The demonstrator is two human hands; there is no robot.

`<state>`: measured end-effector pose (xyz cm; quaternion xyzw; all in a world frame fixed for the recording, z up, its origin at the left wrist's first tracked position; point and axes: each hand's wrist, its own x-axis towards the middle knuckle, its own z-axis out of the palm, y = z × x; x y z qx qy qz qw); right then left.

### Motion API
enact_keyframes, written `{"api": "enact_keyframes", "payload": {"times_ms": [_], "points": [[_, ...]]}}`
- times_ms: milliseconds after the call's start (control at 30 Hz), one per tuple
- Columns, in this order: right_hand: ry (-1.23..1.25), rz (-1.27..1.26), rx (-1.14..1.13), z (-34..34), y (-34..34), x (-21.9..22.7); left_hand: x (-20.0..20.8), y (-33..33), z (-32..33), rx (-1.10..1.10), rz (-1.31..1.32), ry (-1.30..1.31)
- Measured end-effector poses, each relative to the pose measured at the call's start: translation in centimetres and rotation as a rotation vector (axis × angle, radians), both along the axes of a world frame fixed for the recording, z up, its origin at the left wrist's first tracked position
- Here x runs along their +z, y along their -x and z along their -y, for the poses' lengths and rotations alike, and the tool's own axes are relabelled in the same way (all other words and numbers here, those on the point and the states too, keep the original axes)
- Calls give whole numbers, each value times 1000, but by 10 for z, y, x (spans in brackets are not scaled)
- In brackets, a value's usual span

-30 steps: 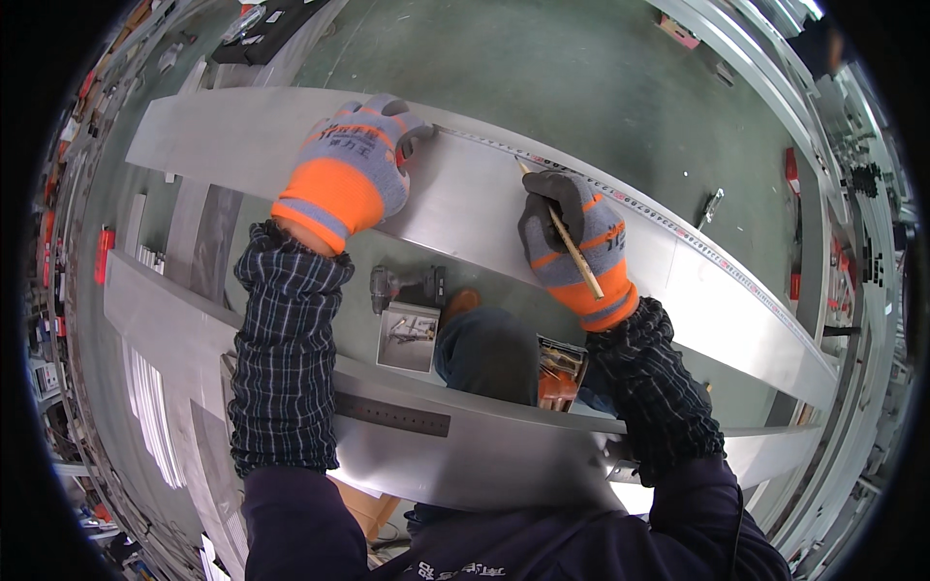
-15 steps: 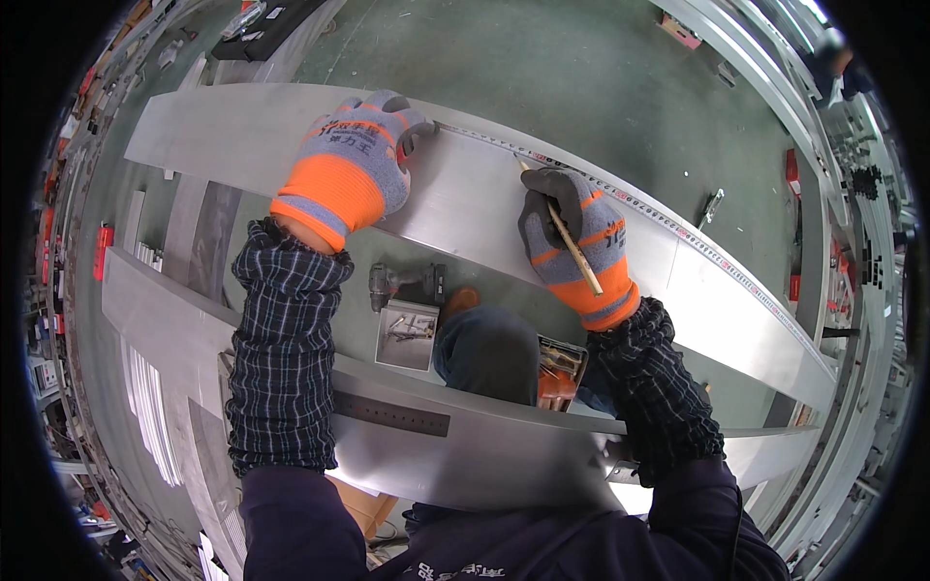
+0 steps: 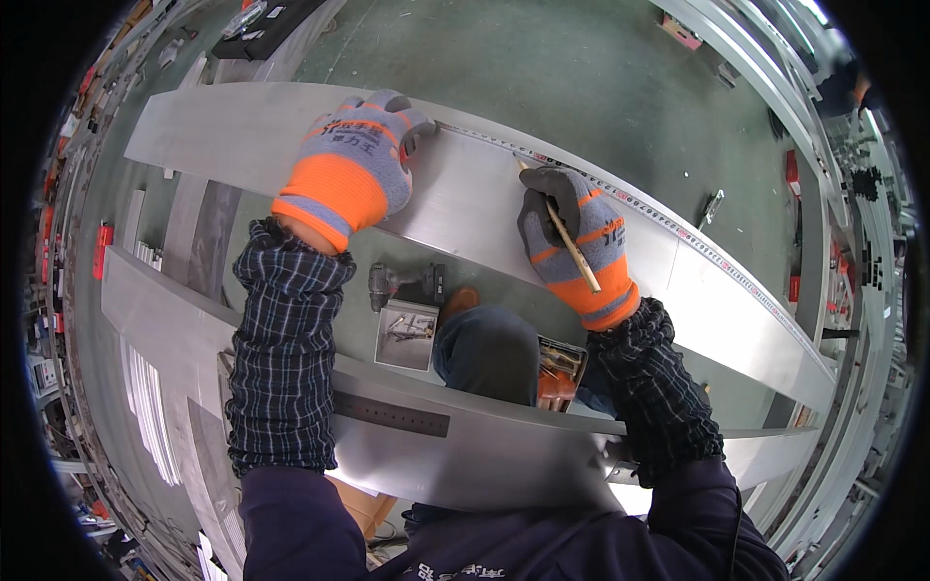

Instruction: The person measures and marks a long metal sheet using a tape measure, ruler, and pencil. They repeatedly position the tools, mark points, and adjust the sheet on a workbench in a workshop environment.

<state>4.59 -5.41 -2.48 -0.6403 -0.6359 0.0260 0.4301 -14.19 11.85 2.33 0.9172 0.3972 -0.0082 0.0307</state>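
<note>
A long silver metal panel (image 3: 455, 194) lies crosswise in front of me, with a tape measure (image 3: 668, 221) stretched along its far edge toward the right end. My left hand (image 3: 363, 145), in a grey and orange glove, is closed at the tape's left end, fingers curled over the panel's far edge. What lies under that palm is hidden. Gloved the same way, my right hand (image 3: 573, 228) grips a pencil (image 3: 575, 250) and rests on the panel. The pencil's tip meets the panel just beside the tape's near edge.
Nearer my body runs a second metal panel (image 3: 523, 455) with a dark steel ruler (image 3: 392, 414) on it. Between the panels, lower down, are a cordless drill (image 3: 407, 283), a box of small hardware (image 3: 406, 334) and a tool tray (image 3: 560, 373). A person (image 3: 841, 92) is at far right.
Both my hands, the pencil and the tape stay practically where they were. At the far right, the other person has shifted slightly.
</note>
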Motion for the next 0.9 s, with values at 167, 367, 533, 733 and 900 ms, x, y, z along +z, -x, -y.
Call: {"api": "enact_keyframes", "payload": {"times_ms": [167, 367, 533, 733, 900], "points": [[7, 6, 5, 0, 1, 3, -1, 0, 1, 17, -38, -22], [29, 0, -1, 1, 1, 3, 1, -3, -1, 40, -95, 12], [37, -59, 1, 1, 1, 2, -1, -2, -1, 29, -77, -12], [16, -24, 5, 0, 0, 0, 0, -1, -1, 25, -94, -8], [16, -49, 24, 3, 1, 6, 9, -1, 7, 6, -31, 1]]}}
